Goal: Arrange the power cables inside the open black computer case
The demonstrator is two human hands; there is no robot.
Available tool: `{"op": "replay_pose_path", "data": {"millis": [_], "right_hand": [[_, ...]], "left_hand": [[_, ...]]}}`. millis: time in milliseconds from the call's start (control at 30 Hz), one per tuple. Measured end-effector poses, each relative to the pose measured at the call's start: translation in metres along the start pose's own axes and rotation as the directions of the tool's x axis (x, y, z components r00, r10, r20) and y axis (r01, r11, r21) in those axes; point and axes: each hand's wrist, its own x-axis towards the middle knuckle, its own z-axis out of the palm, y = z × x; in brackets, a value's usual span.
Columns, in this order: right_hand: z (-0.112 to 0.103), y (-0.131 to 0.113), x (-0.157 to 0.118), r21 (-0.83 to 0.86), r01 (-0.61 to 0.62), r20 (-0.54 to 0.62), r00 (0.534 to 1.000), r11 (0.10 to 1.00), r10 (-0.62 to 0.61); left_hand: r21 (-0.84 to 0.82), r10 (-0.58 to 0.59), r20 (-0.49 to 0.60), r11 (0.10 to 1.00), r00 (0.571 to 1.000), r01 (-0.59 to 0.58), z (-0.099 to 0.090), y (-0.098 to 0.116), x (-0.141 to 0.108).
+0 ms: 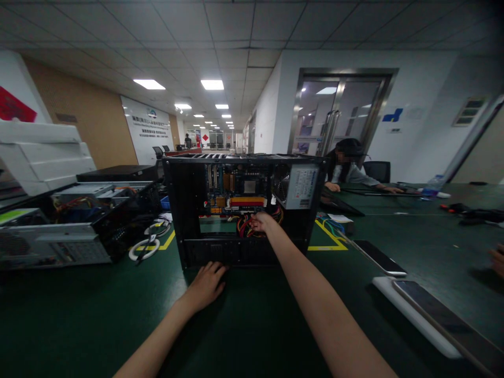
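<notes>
An open black computer case [240,253] stands upright on the green table. Inside it are a motherboard [218,181], a red and yellow memory slot area [247,201] and, at the upper right, a silver power supply [304,185]. My right hand [260,222] reaches into the lower middle of the case, its fingers closed on a bundle of coloured cables [244,227]. My left hand [207,283] lies on the table against the bottom front edge of the case, fingers spread and holding nothing.
Another opened computer case [71,239] lies at left, with coiled white cable [145,249] beside it. Phones [380,257] and a white slab [417,315] lie at right. Behind, a person [348,170] sits at the table near a bottle [433,184]. Part of a hand shows at the right edge.
</notes>
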Motion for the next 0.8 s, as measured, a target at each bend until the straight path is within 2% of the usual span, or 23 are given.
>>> {"op": "replay_pose_path", "data": {"millis": [333,667,800], "right_hand": [[-0.001,0.0003,0.0024,0.008,-0.008,-0.018,1.0,1.0,0.008],[-0.0006,0.0015,0.007,0.031,0.066,-0.041,0.997,0.997,-0.065],[-0.0023,0.0016,0.0063,0.084,0.036,-0.02,0.999,0.996,-0.035]], "left_hand": [[0.008,0.005,-0.005,1.0,1.0,-0.004,0.0033,-0.0013,0.0007],[0.014,-0.001,-0.002,1.0,1.0,0.001,0.0012,-0.0006,0.0002],[0.017,0.009,-0.01,1.0,1.0,-0.009,0.002,-0.0009,0.0005]]}}
